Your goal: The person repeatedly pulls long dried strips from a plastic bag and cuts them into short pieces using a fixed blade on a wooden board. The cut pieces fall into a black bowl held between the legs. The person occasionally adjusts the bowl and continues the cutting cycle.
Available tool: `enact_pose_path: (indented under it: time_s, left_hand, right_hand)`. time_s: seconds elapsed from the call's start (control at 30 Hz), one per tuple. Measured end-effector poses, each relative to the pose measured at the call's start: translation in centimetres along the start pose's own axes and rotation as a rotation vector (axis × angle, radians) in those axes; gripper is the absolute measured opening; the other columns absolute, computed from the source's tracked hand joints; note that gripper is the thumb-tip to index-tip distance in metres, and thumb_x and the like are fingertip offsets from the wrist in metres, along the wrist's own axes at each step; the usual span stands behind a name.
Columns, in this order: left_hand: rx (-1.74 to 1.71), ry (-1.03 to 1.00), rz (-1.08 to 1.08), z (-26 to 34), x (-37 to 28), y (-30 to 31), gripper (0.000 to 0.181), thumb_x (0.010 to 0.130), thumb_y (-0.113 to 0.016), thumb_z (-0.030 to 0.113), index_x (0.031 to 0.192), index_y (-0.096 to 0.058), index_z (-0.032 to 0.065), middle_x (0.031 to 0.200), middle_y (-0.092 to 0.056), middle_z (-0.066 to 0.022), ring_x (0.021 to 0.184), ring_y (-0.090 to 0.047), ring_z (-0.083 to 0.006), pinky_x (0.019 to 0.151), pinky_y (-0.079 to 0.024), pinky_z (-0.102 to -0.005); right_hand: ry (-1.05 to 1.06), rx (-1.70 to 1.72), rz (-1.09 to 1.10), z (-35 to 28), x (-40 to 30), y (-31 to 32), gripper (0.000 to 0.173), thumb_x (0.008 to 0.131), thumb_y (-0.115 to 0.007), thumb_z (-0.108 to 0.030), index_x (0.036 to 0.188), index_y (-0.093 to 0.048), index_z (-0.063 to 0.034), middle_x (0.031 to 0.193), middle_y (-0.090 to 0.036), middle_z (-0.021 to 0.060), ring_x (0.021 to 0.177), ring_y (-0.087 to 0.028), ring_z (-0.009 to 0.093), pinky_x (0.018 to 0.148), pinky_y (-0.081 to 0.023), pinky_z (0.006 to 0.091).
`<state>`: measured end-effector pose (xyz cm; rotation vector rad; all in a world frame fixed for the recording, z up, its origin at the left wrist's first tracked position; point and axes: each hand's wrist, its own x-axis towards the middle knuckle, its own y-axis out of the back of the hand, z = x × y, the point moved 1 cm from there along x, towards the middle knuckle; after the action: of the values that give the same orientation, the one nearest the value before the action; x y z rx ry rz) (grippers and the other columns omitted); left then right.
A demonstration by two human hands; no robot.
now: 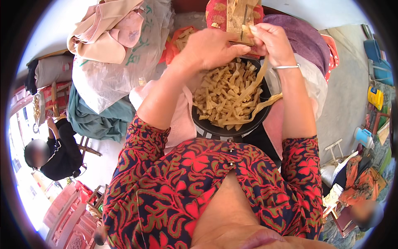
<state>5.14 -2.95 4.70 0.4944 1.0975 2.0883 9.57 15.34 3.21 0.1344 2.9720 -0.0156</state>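
Observation:
A black round pan (230,133) before me holds many short, knotted pale-brown strips (227,93). My right hand (272,40) pinches a long strip (264,70) of the same flat, pliable material. One end of it shows above the fingertips, and a length hangs into the pan. My left hand (213,48) is over the pan's far side, thumb stretched toward the right hand. Beside its fingers is the near end of a slotted wooden board (235,18), with a thin dark bar across it. Whether the left fingers grip that bar is hidden.
The board rests on a red patterned cushion (215,12). Left are a plastic sack (124,77), folded beige cloth (96,34) and teal cloth (96,115). Purple cloth (301,40) lies right. A seated person (62,155) is at left, another person (360,186) at right.

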Motion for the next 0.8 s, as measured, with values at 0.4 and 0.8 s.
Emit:
enact_pose_path:
  time_s: [0.4,0.8]
  left_hand:
    - [-1.936,-0.019,0.681,-0.4,1.2,2.0,0.028,0.097,-0.040,0.029,0.081,-0.049,0.0085,0.056,-0.035,0.0024,0.046,-0.032,-0.0100,0.043,-0.029,-0.0235]
    - [-0.575,-0.298,0.620,0.9,-0.4,-2.7,0.025,0.086,-0.047,0.010,0.104,-0.062,-0.0009,0.117,-0.056,-0.0144,0.099,-0.058,-0.0177,0.081,-0.046,-0.0275]
  right_hand:
    - [-0.162,0.516,-0.352,0.6,-2.7,-4.9,0.022,0.093,-0.051,-0.022,0.091,-0.060,-0.0015,0.060,-0.043,-0.0047,0.044,-0.034,0.001,0.040,-0.030,0.0162]
    - [0.599,-0.341,0.113,1.3,-2.4,-4.3,0.014,0.090,-0.056,-0.012,0.098,-0.056,-0.0003,0.067,-0.059,0.0029,0.057,-0.054,0.011,0.052,-0.043,0.0238]
